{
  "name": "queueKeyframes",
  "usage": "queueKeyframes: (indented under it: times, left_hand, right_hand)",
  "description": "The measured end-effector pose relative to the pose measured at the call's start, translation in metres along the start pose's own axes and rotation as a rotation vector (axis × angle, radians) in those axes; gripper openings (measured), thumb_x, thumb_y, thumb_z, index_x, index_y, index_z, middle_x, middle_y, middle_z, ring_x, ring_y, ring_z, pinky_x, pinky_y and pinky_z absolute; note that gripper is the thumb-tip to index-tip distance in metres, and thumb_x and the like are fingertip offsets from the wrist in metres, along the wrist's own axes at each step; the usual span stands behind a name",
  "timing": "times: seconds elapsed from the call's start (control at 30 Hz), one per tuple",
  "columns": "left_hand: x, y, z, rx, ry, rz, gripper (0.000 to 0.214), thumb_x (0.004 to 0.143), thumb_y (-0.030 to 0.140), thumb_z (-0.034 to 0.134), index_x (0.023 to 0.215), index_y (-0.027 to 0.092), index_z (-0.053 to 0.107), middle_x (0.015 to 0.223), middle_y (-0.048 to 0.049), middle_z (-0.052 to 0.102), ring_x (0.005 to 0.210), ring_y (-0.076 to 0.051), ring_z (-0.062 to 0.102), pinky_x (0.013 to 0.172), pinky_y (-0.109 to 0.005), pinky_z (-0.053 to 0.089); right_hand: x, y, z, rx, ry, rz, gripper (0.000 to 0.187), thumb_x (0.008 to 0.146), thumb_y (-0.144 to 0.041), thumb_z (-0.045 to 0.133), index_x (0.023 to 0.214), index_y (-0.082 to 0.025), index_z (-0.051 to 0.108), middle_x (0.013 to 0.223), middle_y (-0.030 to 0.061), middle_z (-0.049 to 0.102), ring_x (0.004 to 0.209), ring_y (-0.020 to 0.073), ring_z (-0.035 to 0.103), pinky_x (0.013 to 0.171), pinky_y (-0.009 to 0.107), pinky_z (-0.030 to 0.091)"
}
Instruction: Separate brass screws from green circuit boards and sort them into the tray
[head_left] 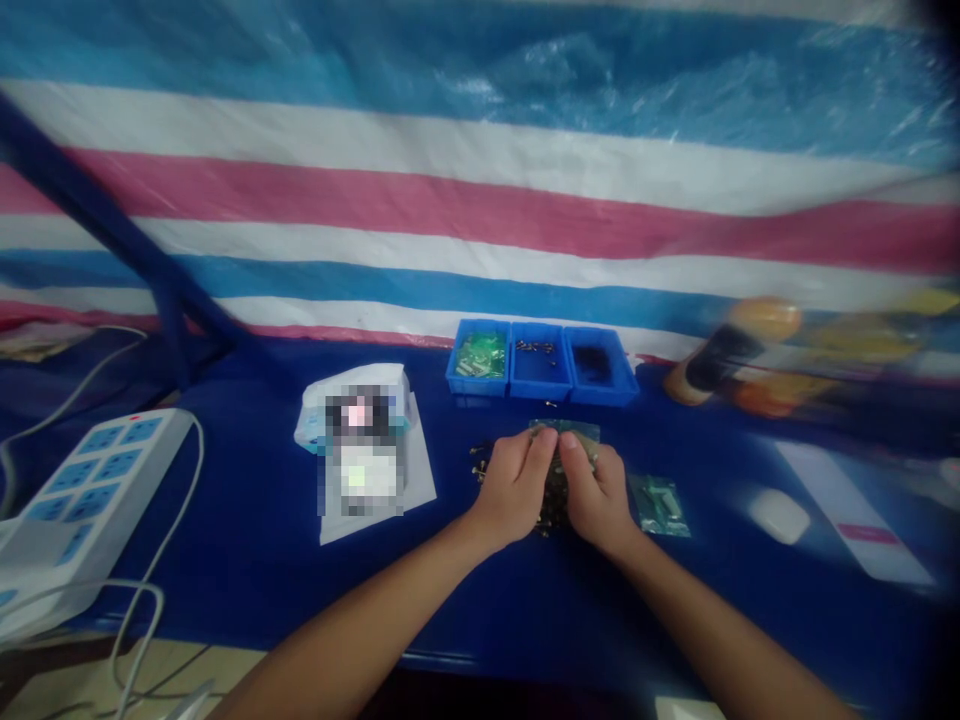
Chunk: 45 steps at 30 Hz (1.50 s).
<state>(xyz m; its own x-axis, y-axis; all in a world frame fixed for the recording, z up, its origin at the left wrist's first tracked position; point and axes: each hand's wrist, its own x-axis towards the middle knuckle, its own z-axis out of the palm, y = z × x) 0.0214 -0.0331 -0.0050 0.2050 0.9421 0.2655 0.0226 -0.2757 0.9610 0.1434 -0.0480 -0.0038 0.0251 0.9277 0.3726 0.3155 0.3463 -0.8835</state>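
I see the circuit board (pixel 581 430) in the middle of the table (pixel 247 520), just in front of the row of bins. It is a greenish, flat piece, mostly covered by both hands. My left hand (pixel 516 487) and right hand (pixel 598 492) sit knuckle to knuckle on top of it, fingers curled down and closed onto the board. The picture is too soft to show whether a fingertip pinches anything smaller. Small dark parts (pixel 478 465) lie loose on the cloth, touching the left hand's outer edge, and more show under the wrists.

Just beside the right hand lies a second board (pixel 660 506), green and rectangular, flat on the table and apart from the fingers. Behind the hands stand three blue bins (pixel 538 375), boxy plastic, side by side. The left one holds green pieces, the middle one a few dark bits, the right one a dark heap.

Left of the hands a white packet (pixel 352 395) rests on a paper sheet (pixel 421 480). Far left a white power strip (pixel 82 495) with pale blue sockets trails grey cords. To the right a white rounded object (pixel 780 516) lies near a white strip of paper (pixel 855 510), and an orange and black bottle (pixel 731 352), blurred, lies on its side by the bins. The table cover is smooth, deep blue. Behind it hangs a crinkled plastic tarp (pixel 480 190) striped blue, white and pink.
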Motion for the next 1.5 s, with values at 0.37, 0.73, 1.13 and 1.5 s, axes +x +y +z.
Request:
queueKeyframes:
  times: [0.37, 0.73, 1.13, 1.5]
  left_hand:
    - [0.0, -0.001, -0.001, -0.046, -0.011, -0.016, 0.044, 0.101, 0.044, 0.04, 0.069, 0.016, 0.053, 0.066, 0.0003, 0.054, 0.064, -0.012, 0.047, 0.062, -0.025, 0.039]
    - [0.001, 0.004, -0.003, -0.056, -0.024, -0.019, 0.046, 0.1, 0.047, 0.041, 0.068, 0.016, 0.054, 0.067, -0.0001, 0.055, 0.065, -0.013, 0.048, 0.064, -0.026, 0.04]
    - [0.005, 0.004, -0.007, -0.183, -0.078, -0.14, 0.039, 0.093, 0.046, 0.056, 0.07, 0.017, 0.045, 0.062, 0.0052, 0.038, 0.058, -0.009, 0.035, 0.057, -0.024, 0.029]
    - [0.004, 0.001, -0.005, -0.134, -0.063, -0.155, 0.039, 0.094, 0.048, 0.054, 0.071, 0.018, 0.045, 0.062, 0.005, 0.04, 0.057, -0.009, 0.037, 0.055, -0.024, 0.029]
  right_hand:
    - [-0.001, -0.002, 0.001, 0.002, 0.001, -0.057, 0.042, 0.1, -0.032, 0.044, 0.061, -0.017, 0.044, 0.054, -0.0051, 0.04, 0.051, 0.007, 0.033, 0.048, 0.023, 0.026]
    - [-0.002, -0.003, 0.0, 0.009, -0.007, -0.077, 0.041, 0.099, -0.031, 0.045, 0.061, -0.017, 0.046, 0.055, -0.0055, 0.04, 0.051, 0.0069, 0.033, 0.048, 0.022, 0.026]
    - [0.008, 0.002, -0.004, 0.145, 0.126, 0.151, 0.045, 0.094, -0.046, 0.052, 0.06, -0.017, 0.046, 0.057, -0.0044, 0.042, 0.054, 0.0087, 0.035, 0.05, 0.022, 0.03]
    - [0.011, 0.003, -0.006, 0.18, 0.151, 0.211, 0.037, 0.091, -0.046, 0.056, 0.068, -0.018, 0.051, 0.064, -0.0036, 0.047, 0.059, 0.0109, 0.041, 0.055, 0.023, 0.036]
